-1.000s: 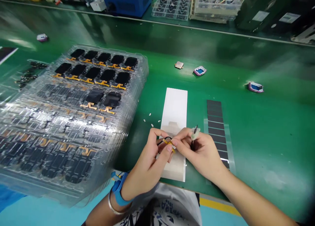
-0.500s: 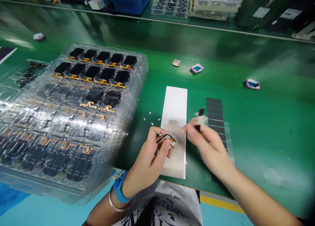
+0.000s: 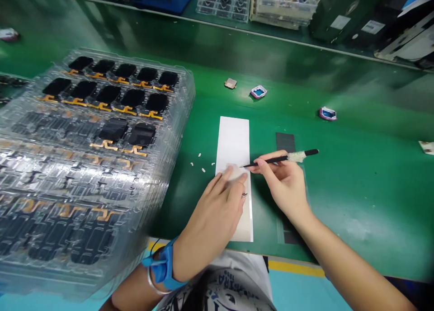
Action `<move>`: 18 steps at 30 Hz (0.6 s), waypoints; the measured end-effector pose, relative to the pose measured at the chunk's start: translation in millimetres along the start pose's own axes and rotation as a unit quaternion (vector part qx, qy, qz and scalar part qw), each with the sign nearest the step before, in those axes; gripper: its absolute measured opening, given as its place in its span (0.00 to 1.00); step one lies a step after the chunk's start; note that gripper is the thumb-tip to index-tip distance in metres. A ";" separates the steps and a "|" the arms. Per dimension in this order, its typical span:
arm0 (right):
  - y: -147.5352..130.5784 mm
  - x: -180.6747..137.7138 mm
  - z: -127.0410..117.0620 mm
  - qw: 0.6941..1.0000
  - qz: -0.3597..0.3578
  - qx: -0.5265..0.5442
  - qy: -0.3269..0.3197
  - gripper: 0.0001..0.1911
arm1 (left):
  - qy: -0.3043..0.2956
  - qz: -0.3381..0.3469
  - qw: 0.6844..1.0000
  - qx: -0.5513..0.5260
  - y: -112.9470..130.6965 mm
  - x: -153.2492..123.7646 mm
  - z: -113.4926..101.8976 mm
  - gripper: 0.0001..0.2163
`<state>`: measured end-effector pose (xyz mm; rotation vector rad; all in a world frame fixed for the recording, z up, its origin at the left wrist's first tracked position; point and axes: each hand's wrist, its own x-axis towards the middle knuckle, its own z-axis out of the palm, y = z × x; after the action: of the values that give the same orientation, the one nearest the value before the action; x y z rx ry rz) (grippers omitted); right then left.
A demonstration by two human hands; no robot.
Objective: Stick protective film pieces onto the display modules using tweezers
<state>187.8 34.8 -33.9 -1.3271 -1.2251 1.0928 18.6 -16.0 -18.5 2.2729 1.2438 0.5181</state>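
Note:
My left hand is closed, palm down, over the long white strip. A pale flat piece shows between its fingertips. A small dark and shiny edge peeks out by the fingers; the small display there is mostly hidden by the hand. Black tweezers, wrapped with whitish tape near the rear end, are held like a pen in my right hand. Their thin tip points left and reaches the pale piece at the left fingertips.
Clear stacked trays with black screens stand at left. A dark sheet strip lies under and beside my right hand. Farther back are a small square part and two watch-like cases, one blue inside, another. White scraps lie near the strip.
My left hand has turned palm down and covers the display it showed before. My right hand has turned the tweezers and brought their tip to the left fingertips. The view has shifted right.

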 end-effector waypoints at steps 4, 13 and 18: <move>-0.8 0.5 1.2 0.999 0.025 0.026 0.007 0.14 | 0.001 0.003 1.000 0.020 -3.0 2.1 2.8 0.08; -15.1 -0.1 -13.6 0.983 0.073 0.170 0.014 0.10 | 0.028 -0.009 0.999 -0.038 -1.8 3.1 -1.0 0.06; -40.7 -30.6 -19.8 0.986 -0.024 0.124 0.110 0.06 | 0.109 -0.122 0.941 -0.296 2.6 -3.3 -4.2 0.02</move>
<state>200.4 2.8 8.5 -1.1857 -0.9227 0.9984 16.4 -19.0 -13.9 1.5673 1.2388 0.9241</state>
